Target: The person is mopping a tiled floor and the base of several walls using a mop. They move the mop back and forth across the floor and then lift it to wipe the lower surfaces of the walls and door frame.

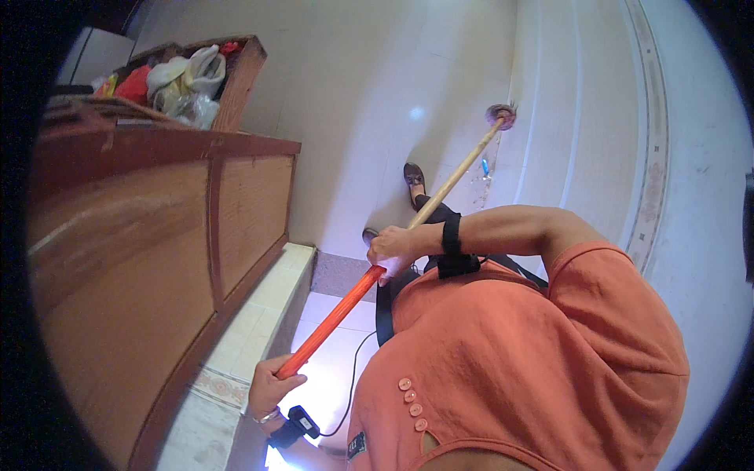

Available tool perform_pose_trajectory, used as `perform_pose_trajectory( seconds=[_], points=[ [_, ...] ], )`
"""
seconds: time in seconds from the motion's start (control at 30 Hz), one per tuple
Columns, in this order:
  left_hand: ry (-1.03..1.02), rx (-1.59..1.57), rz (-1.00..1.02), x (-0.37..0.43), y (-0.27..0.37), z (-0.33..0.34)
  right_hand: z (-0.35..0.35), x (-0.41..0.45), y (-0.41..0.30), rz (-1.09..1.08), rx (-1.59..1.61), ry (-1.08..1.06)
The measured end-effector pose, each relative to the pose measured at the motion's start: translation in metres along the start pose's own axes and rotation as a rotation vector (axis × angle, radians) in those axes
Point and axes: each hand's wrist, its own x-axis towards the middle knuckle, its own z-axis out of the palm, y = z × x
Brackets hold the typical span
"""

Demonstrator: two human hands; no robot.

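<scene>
A long pole with a bare wooden shaft (456, 175) and an orange-red grip section (333, 321) slants across the view. My left hand (274, 382) is closed around its lower-left end, and my right hand (392, 253) grips it near the middle, where the orange part meets the wood. At the far end, a small round purplish head (500, 116) rests at the floor's edge; whether it is a broom or a mop I cannot tell. Between this head and my right arm lie a small blue scrap (485, 167) and bits of debris (484, 191) on the tiles.
To the left stands a large wooden cabinet or counter (256, 224), with an open wooden box (240, 88) of plastic bags (188, 82) behind it. A tiled ledge (259, 306) runs along its base. Pale stepped or banded tiling (548, 147) borders the floor (365, 118) at the right.
</scene>
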Motion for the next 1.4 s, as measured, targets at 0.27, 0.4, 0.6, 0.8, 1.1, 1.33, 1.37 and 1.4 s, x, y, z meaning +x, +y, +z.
perform_pose_trajectory(
  seconds=[0.27,0.4,0.6,0.8,1.1,1.33,1.37,1.4],
  points=[
    [0.094,-0.010,0.144,0.016,-0.062,0.009,-0.040,-0.014,-0.028,0.011,-0.184,-0.064],
    [0.328,0.073,0.322,0.003,-0.026,0.042,-0.059,-0.007,-0.017,0.152,-0.313,0.019],
    [0.819,0.349,0.670,-0.018,0.017,0.087,-0.043,0.044,0.014,0.134,-0.261,0.280],
    [0.806,0.943,1.039,-0.005,0.047,0.112,0.034,0.089,0.059,-0.111,-0.067,0.384],
    [1.367,0.580,1.127,-0.030,0.021,0.067,0.038,0.102,-0.060,0.011,0.215,0.400],
    [1.283,0.162,0.817,0.016,-0.057,0.056,0.105,0.093,-0.021,0.197,0.035,0.146],
    [1.274,0.138,0.782,0.021,-0.065,0.057,0.108,0.089,-0.016,0.182,0.025,0.103],
    [1.333,0.092,0.713,0.023,-0.077,0.057,0.103,0.083,-0.026,0.165,0.034,0.105]
  ],
)
